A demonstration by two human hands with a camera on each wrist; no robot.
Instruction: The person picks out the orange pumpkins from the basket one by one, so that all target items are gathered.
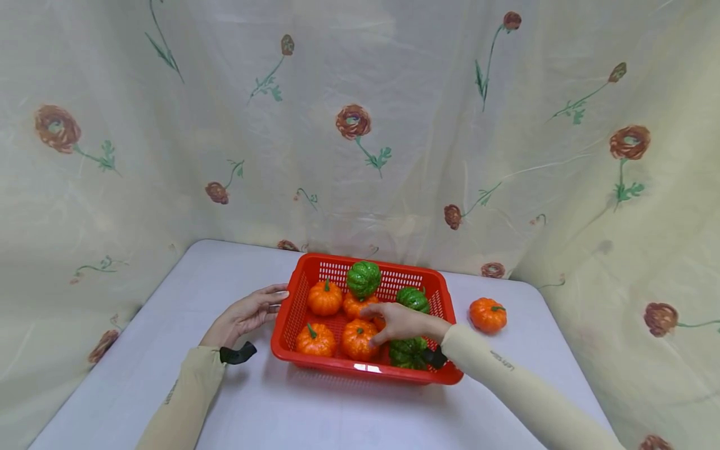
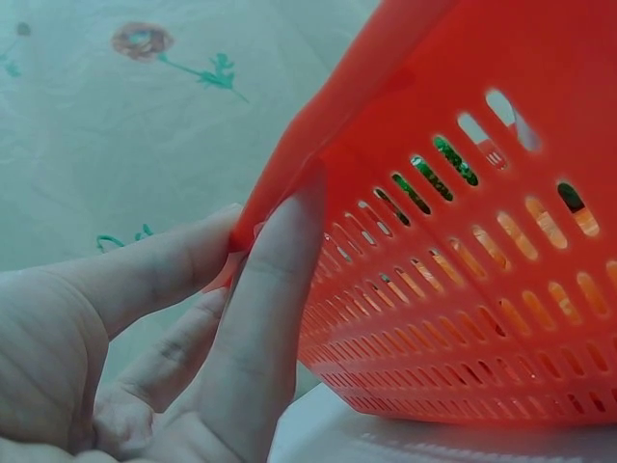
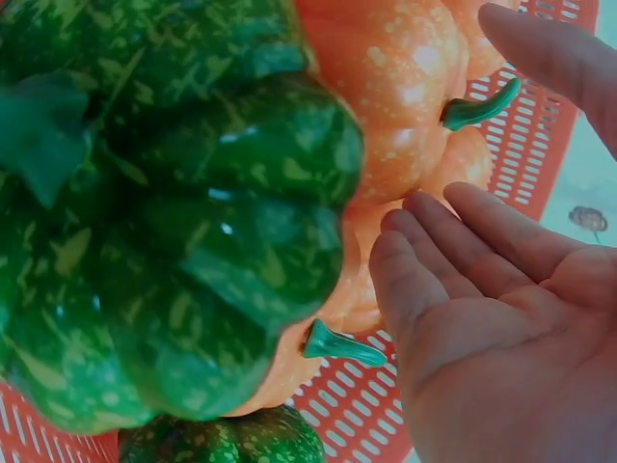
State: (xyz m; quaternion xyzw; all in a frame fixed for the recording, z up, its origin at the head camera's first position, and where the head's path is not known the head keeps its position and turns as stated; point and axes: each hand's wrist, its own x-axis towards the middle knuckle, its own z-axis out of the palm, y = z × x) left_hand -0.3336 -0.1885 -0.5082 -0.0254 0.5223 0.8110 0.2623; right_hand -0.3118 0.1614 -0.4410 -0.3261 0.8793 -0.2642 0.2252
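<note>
A red plastic basket (image 1: 285, 319) with slotted walls holds several small pumpkins, some orange (image 1: 324, 299) and some green (image 1: 364, 278). At its left side, my left hand (image 1: 247, 317) pinches the rim, which runs between the fingers (image 2: 270, 256) in the left wrist view. My right hand (image 1: 404, 320) reaches over the basket with its thumb apart from the gently bent fingers. In the right wrist view those fingertips are right beside the orange pumpkins (image 3: 390, 106), and nothing is held in the palm. A large green pumpkin (image 3: 183, 231) fills the left of that view.
One more orange pumpkin (image 1: 487, 315) lies on the white table (image 1: 236, 412), to the right of the basket. A curtain printed with flowers (image 1: 394, 75) hangs behind the table and along both sides.
</note>
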